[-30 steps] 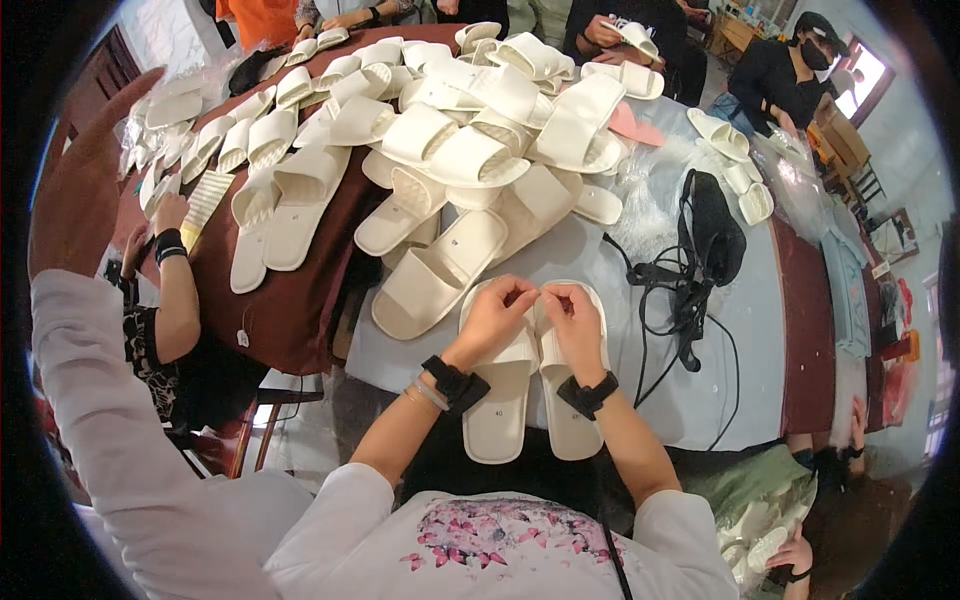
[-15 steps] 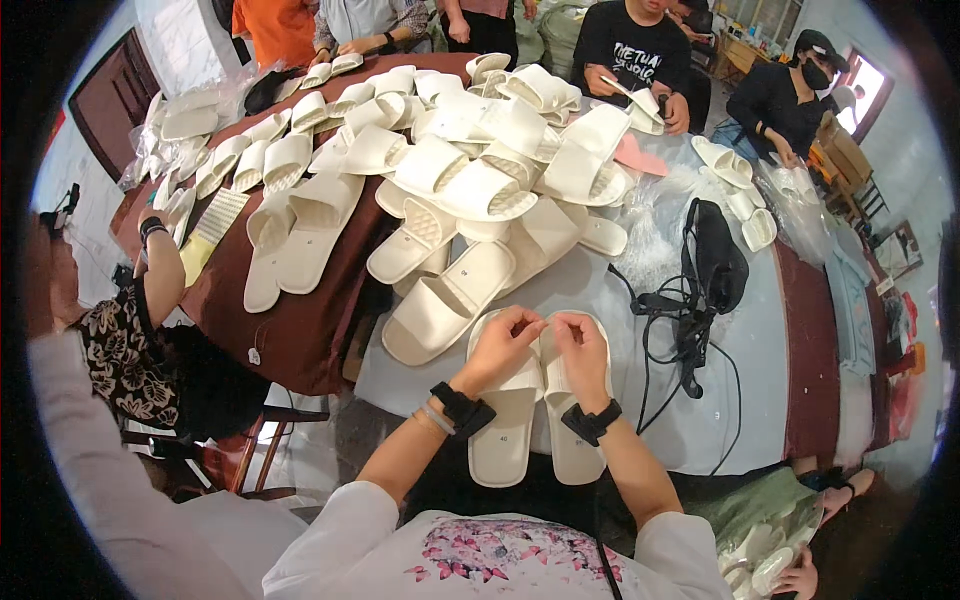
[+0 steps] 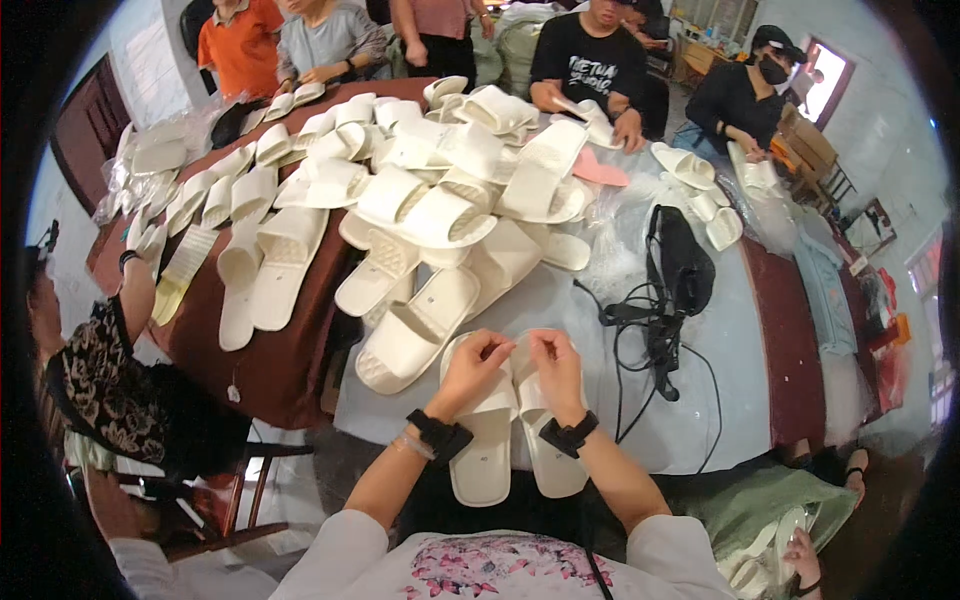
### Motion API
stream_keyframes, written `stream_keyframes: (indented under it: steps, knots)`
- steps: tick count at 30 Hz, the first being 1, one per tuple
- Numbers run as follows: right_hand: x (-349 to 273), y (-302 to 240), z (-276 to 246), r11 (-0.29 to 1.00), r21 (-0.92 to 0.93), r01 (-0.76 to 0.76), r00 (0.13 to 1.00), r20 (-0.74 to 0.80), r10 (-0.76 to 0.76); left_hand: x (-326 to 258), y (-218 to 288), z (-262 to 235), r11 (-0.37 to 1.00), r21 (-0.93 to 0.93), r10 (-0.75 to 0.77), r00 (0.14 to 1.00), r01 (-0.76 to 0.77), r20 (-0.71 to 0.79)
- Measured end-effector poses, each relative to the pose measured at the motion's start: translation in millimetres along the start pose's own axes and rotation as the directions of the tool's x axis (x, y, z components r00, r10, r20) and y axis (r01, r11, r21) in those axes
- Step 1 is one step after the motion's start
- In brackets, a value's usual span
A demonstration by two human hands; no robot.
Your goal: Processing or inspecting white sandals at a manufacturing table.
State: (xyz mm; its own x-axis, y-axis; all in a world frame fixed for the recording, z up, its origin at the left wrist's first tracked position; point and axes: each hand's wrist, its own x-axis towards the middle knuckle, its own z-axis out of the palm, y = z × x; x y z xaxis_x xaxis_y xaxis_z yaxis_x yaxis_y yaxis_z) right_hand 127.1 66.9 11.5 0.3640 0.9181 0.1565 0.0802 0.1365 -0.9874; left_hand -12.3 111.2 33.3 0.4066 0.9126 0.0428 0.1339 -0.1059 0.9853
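Note:
A pair of cream slide slippers lies side by side before me at the near table edge, heels toward me: a left slipper and a right slipper. Above the left one's strap is my left hand, its fingers curled and pinched together. My right hand is held the same way over the right one's toe end, fingertips close to the left hand's. Whatever the fingertips hold, if anything, is too small to make out. Both wrists wear black bands. Just beyond the left hand rests another cream slipper.
A large heap of cream slippers covers the table's middle. Right of my hands lie a black bag and loose cords. A pink piece and clear plastic sit farther back. Several people stand or sit around; a green sack is low at right.
The view has shifted, so the scene sits somewhat left of where it was. My hands stay pinched close together over the pair of slippers.

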Motion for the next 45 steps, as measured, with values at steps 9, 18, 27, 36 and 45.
stream_keyframes:
  steps: [9,18,27,36,45]
  knots:
    - [2,-4,-2,0.992,-0.073,0.103,0.995,0.0,-0.103,7,-19,1,0.997,0.0,0.083,0.996,-0.084,0.02]
    - [-4,-6,2,0.994,-0.028,0.109,0.993,-0.039,-0.11,2,-17,3,0.999,-0.025,0.032,0.999,-0.032,-0.014]
    - [-7,-6,1,1.0,0.023,0.014,1.0,-0.028,-0.013,-3,-8,0,0.998,-0.059,-0.013,1.0,0.015,0.026]
    - [-1,1,-2,0.997,-0.057,0.061,0.997,0.053,-0.058,1,-9,2,0.995,-0.096,-0.001,1.0,0.004,0.026]
    - [-6,-15,1,0.992,-0.113,0.052,0.999,0.016,-0.05,1,-13,0,0.999,-0.035,0.015,1.0,-0.015,0.008]
